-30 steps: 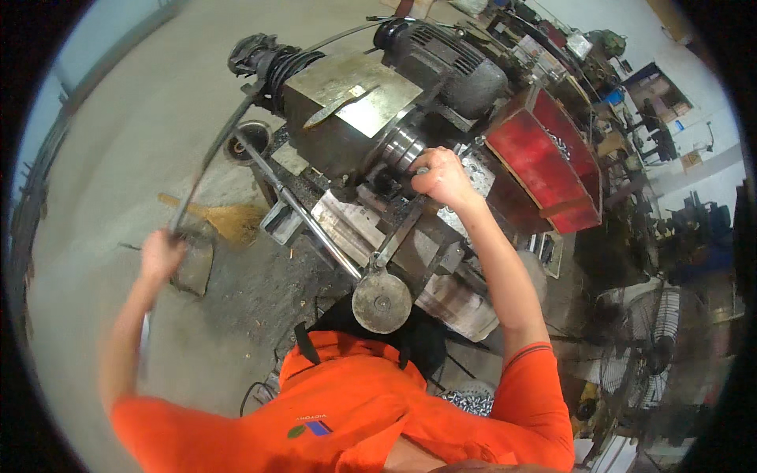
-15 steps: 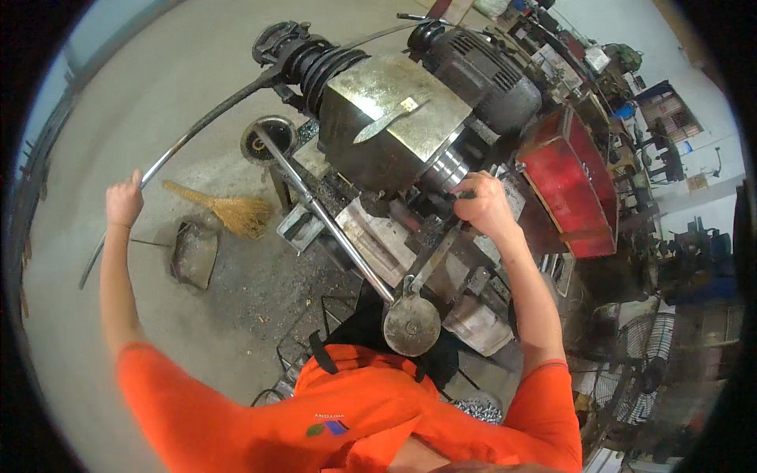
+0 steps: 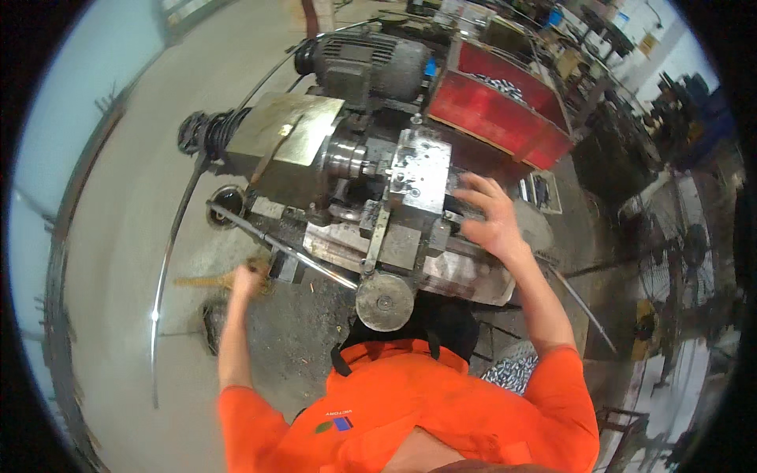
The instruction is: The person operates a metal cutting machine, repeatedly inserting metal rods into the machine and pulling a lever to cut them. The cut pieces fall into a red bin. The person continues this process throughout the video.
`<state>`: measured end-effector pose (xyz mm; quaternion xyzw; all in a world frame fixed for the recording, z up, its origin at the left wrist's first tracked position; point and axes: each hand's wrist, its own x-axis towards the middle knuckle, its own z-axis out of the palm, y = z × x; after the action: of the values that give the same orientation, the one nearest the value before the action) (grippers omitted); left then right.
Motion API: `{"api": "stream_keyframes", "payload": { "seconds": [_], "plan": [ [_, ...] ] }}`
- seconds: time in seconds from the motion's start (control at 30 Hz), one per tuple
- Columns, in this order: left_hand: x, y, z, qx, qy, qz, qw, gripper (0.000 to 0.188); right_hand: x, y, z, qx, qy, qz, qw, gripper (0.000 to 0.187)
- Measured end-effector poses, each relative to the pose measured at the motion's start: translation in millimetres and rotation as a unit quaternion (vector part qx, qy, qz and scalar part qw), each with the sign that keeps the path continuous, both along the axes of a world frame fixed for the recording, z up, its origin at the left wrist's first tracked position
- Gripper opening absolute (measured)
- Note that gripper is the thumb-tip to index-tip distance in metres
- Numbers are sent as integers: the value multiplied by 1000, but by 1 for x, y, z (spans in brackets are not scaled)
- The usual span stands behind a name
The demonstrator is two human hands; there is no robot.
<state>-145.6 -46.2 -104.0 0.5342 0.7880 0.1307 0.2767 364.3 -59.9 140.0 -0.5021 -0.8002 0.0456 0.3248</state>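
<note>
1. Right hand: fingers spread, nothing seen in the grip; whether the fingertips touch the machine cannot be told.
2. Bright metal block: just left of that grip, with the steel spindle farther left.
3. Left hand: blurred, so I cannot tell its grip; the long bar lies to its left, apart from it.
4. Between the 2 hands: a round disc.
5. The step in hand seems a reach at the block; a hold there would call for closing the right fingers.
</note>
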Motion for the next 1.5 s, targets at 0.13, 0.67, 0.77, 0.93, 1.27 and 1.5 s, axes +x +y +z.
{"api": "stream_keyframes", "payload": {
  "seconds": [0.13,0.67,0.77,0.93,1.27,1.5],
  "plan": [
    [32,6,-37,2,250,-230,941,41,83,-73,-15,-74,-24,-132,988,39],
    [-25,58,63,170,-142,-14,975,39,358,-278,-179,-216,-264,-588,734,41],
    [-1,60,83,204,-244,83,945,49,346,-276,-178,-251,-240,-600,721,28],
    [68,59,81,233,-287,142,918,47,272,-331,-189,-266,-206,-570,749,32],
    [44,74,39,294,-295,166,894,31,105,-341,-176,-313,352,-414,779,25],
    [56,69,49,289,-259,146,910,33,91,-338,-180,-294,367,-423,775,27]
  ]
}}
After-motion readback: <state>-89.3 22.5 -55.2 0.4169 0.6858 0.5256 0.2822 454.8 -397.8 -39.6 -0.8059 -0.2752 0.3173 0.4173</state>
